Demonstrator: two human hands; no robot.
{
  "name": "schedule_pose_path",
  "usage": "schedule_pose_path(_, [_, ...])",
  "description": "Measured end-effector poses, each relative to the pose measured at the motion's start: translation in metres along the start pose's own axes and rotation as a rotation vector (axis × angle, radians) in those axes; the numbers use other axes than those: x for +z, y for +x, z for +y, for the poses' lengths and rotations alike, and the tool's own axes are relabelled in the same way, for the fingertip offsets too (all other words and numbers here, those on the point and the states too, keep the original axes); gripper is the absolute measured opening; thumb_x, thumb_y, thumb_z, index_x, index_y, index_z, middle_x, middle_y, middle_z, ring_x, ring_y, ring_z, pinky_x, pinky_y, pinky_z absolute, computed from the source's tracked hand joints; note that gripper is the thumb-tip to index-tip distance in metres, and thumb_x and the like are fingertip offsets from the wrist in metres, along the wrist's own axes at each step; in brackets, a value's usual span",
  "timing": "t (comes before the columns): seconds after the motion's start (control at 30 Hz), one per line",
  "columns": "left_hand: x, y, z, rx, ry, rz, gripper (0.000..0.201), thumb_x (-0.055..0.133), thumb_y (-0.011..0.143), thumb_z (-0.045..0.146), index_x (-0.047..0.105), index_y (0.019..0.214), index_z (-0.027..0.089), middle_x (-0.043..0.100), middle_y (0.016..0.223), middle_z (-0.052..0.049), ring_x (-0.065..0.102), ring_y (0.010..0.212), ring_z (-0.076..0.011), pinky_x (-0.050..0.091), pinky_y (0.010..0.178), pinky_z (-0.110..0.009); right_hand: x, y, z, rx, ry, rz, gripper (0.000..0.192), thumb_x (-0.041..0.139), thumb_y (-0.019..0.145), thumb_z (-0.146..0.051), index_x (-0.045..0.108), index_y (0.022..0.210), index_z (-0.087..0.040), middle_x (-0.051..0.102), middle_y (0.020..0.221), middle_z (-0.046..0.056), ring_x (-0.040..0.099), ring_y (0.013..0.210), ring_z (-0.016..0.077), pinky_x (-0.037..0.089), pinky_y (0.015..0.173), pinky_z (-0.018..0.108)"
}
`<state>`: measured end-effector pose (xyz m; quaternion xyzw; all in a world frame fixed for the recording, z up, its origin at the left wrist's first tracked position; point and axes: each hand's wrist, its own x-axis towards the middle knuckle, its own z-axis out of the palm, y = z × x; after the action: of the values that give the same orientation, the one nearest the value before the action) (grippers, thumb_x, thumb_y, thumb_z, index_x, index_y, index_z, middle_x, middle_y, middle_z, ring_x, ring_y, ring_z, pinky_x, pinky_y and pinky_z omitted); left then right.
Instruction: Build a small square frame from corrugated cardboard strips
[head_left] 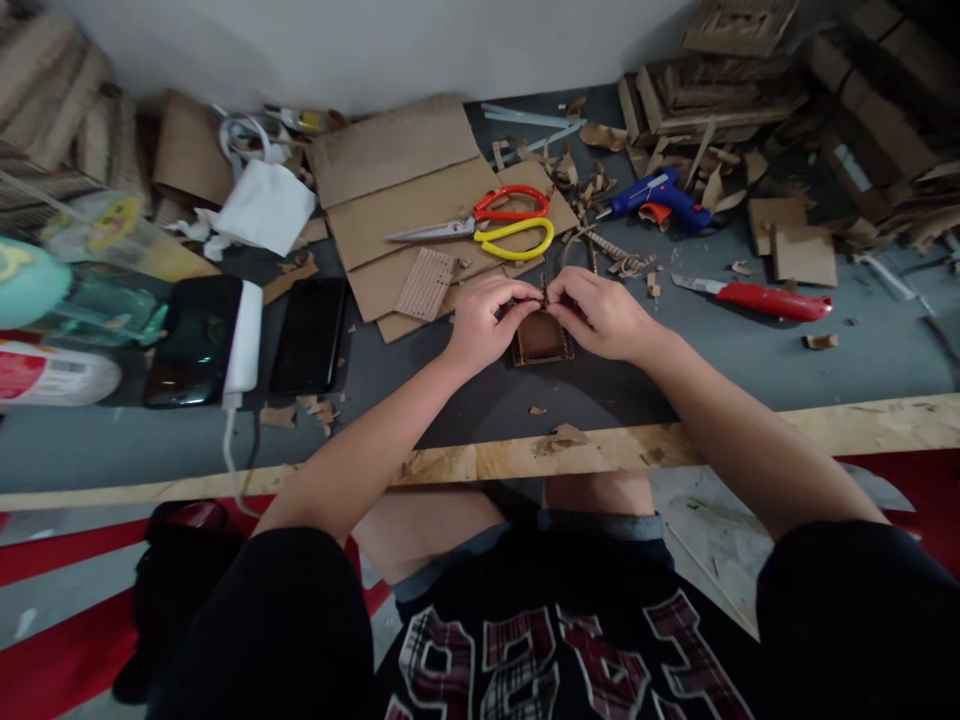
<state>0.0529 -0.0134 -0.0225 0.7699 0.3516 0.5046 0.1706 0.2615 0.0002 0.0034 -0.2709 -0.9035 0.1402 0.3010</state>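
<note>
Left hand (484,320) & right hand (604,312) are pinching a small brown cardboard piece (541,338) just below the scissors (487,228); shirt letters unreadable.

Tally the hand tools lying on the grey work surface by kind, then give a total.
Scissors with red and yellow handles: 1
Blue glue gun: 1
Red-handled utility knife: 1
Total: 3
Both hands, left hand and right hand, pinch a small brown cardboard piece, not a tool.

A makeshift craft workshop: cardboard sheets (405,200) and scraps, scissors (487,228), glue gun (660,197) and utility knife (757,297) litter the frame's upper half.
</note>
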Motion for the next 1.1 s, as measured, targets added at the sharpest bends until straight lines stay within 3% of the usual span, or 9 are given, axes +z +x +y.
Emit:
schedule_pose_path(0.13, [-0.001,0.001,0.000,0.007,-0.007,-0.047,0.015,0.064,0.094,0.031,0.070,0.090,0.018,0.075,0.086,-0.002,0.065,0.077,-0.0113,0.049,0.068,-0.022,-0.002,0.000,-0.002,-0.023,0.008,0.011,0.006,0.048,0.091,-0.018,0.045,0.087,-0.021,0.052,0.083,0.002,0.046,0.069,0.0120,0.036,0.061,0.025])
schedule_pose_path(0.23, [-0.001,0.001,0.001,0.028,0.005,-0.088,0.016,0.060,0.096,0.032,0.068,0.090,0.019,0.074,0.086,-0.002,0.065,0.079,-0.0115,0.049,0.070,-0.023,0.000,-0.001,-0.002,-0.033,0.013,0.033,0.013,0.050,0.080,-0.012,0.043,0.083,-0.022,0.049,0.079,0.000,0.043,0.066,0.0115,0.034,0.059,0.025])
schedule_pose_path(0.57, [-0.001,0.000,0.000,-0.016,-0.030,-0.236,0.033,0.043,0.101,0.048,0.060,0.094,0.020,0.069,0.093,-0.006,0.064,0.092,-0.0161,0.051,0.085,-0.030,0.003,-0.002,-0.002,-0.045,-0.055,-0.007,0.018,0.042,0.068,-0.014,0.033,0.078,-0.024,0.042,0.073,0.001,0.036,0.063,0.0151,0.029,0.056,0.029])
schedule_pose_path(0.7, [0.000,-0.001,-0.003,-0.074,-0.087,-0.199,0.035,0.044,0.101,0.051,0.060,0.096,0.020,0.069,0.096,-0.006,0.065,0.092,-0.0145,0.051,0.082,-0.027,0.004,-0.003,-0.005,-0.051,-0.071,0.099,0.009,0.049,0.080,-0.021,0.041,0.077,-0.023,0.050,0.073,0.001,0.044,0.064,0.0143,0.034,0.057,0.029])
schedule_pose_path(0.8, [0.001,-0.001,-0.004,-0.123,-0.111,-0.122,0.038,0.045,0.099,0.054,0.060,0.099,0.020,0.069,0.099,-0.006,0.066,0.091,-0.0131,0.052,0.076,-0.024,0.008,-0.003,-0.009,0.030,-0.054,0.249,0.019,0.062,0.088,-0.038,0.054,0.085,-0.021,0.061,0.080,0.002,0.054,0.069,0.0143,0.042,0.062,0.028])
schedule_pose_path(0.87, [0.001,-0.001,-0.003,-0.117,-0.110,-0.093,0.035,0.046,0.100,0.051,0.061,0.100,0.019,0.069,0.099,-0.006,0.066,0.091,-0.0125,0.052,0.075,-0.023,0.010,-0.003,-0.009,0.064,-0.056,0.303,0.017,0.061,0.091,-0.037,0.059,0.089,-0.021,0.065,0.082,0.003,0.058,0.071,0.0144,0.045,0.064,0.027])
schedule_pose_path(1.0, [-0.001,-0.002,0.006,-0.055,-0.086,-0.062,0.035,0.054,0.097,0.050,0.062,0.110,0.018,0.070,0.111,-0.009,0.067,0.094,-0.0149,0.053,0.072,-0.025,0.014,-0.004,-0.009,0.026,-0.067,0.301,0.014,0.055,0.096,-0.030,0.064,0.090,-0.021,0.070,0.085,0.004,0.064,0.074,0.0153,0.049,0.066,0.028])
schedule_pose_path(1.1, [-0.003,-0.002,0.008,0.030,-0.023,-0.040,0.040,0.069,0.088,0.048,0.067,0.114,0.018,0.073,0.115,-0.010,0.070,0.102,-0.0182,0.056,0.085,-0.030,0.017,-0.005,-0.008,-0.017,-0.085,0.265,0.013,0.053,0.096,-0.026,0.064,0.092,-0.021,0.072,0.089,0.005,0.067,0.078,0.0168,0.051,0.067,0.029])
